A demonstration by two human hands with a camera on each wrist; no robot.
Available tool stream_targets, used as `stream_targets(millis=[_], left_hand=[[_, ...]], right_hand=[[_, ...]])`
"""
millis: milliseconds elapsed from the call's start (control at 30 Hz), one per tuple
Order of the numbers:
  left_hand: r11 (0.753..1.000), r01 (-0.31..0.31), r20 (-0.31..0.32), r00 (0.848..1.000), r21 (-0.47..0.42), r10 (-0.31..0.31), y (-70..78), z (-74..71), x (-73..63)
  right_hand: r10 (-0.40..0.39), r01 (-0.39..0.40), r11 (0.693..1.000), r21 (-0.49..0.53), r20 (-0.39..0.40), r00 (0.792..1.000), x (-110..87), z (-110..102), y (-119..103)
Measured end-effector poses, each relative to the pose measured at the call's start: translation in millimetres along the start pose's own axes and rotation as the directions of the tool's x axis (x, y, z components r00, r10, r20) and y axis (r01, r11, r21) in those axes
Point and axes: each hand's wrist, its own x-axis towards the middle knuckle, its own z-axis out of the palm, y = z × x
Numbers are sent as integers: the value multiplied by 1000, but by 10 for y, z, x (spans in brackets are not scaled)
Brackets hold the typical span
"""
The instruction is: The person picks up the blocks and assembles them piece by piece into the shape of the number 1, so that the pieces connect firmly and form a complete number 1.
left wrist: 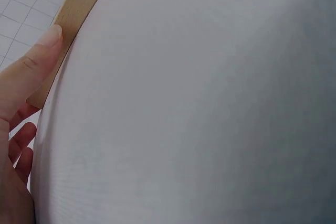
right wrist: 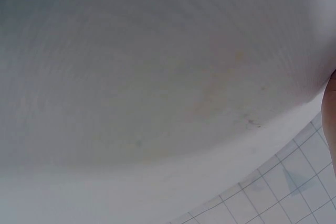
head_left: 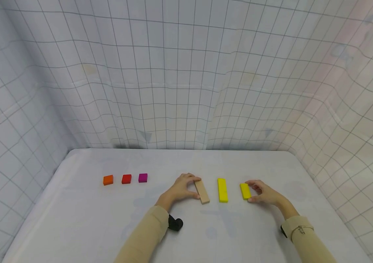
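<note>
My left hand (head_left: 184, 188) pinches a plain wooden block (head_left: 202, 191) between thumb and fingers, one at each end region, the block lying slightly slanted on the table. In the left wrist view the thumb presses the side of that wooden block (left wrist: 79, 11). To its right a long yellow block (head_left: 222, 190) lies by itself between the two hands. My right hand (head_left: 265, 193) holds a shorter yellow block (head_left: 245, 191), thumb at its near end and fingertips at its far end. Only a sliver of the right hand (right wrist: 329, 124) shows in the right wrist view.
On the left of the white table (head_left: 84, 219) an orange block (head_left: 108, 180), a red block (head_left: 126, 179) and a purple block (head_left: 143, 178) lie in a spaced row. A white grid-lined curtain (head_left: 180, 84) hangs behind and along both sides of the table.
</note>
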Motion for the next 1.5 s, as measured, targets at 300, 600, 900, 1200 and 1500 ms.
stream_targets(millis=[300,600,900,1200,1500], left_hand=[[995,84,36,996,47,-86,67,-3,14],[989,104,109,987,106,-115,64,-5,39],[995,99,53,994,4,-99,36,-8,14],[997,63,6,998,-48,-63,52,-42,-19],[994,81,-17,996,-69,-82,56,-84,-64]], right_hand=[[12,-12,1000,-12,-6,1000,-8,16,5],[10,-11,1000,-19,-8,1000,-7,18,8],[0,0,1000,-27,-3,1000,-7,17,9],[0,0,1000,-30,-5,1000,6,17,35],[-8,8,1000,-22,-5,1000,-5,3,6]])
